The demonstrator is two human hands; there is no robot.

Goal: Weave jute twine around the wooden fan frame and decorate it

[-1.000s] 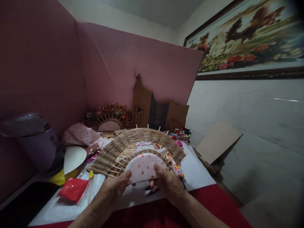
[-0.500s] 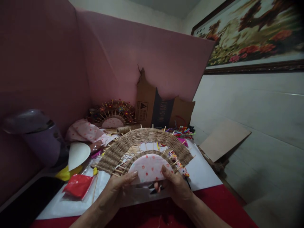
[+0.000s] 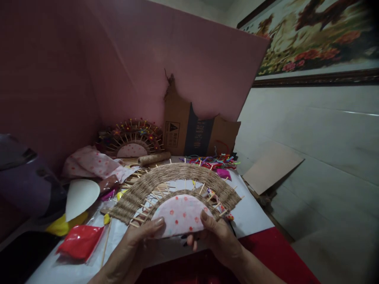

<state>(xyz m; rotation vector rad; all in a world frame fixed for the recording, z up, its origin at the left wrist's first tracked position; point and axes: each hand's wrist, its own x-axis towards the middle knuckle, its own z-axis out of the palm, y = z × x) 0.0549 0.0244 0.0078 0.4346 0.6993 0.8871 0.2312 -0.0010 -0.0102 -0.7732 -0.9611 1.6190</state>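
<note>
A half-round woven fan piece (image 3: pixel 177 175), with a twine band over wooden skewers and a white centre dotted in red (image 3: pixel 180 215), is held up over the table. My left hand (image 3: pixel 142 238) grips the lower left edge of the dotted centre with thumb on top. On the lower right edge my right hand (image 3: pixel 217 240) holds it the same way. Both hands are closed on the piece.
A finished decorated fan (image 3: pixel 132 140) leans on the pink board at the back beside a torn cardboard box (image 3: pixel 195 132). A twine roll (image 3: pixel 154 157), coloured pipe cleaners (image 3: pixel 214 161), a red packet (image 3: pixel 78 242), a white paper half-disc (image 3: pixel 81 195) and a purple appliance (image 3: pixel 20 181) lie around.
The view has dipped and shifted a little, and the fan piece sits slightly lower and more tilted in both hands. The grip is unchanged.
</note>
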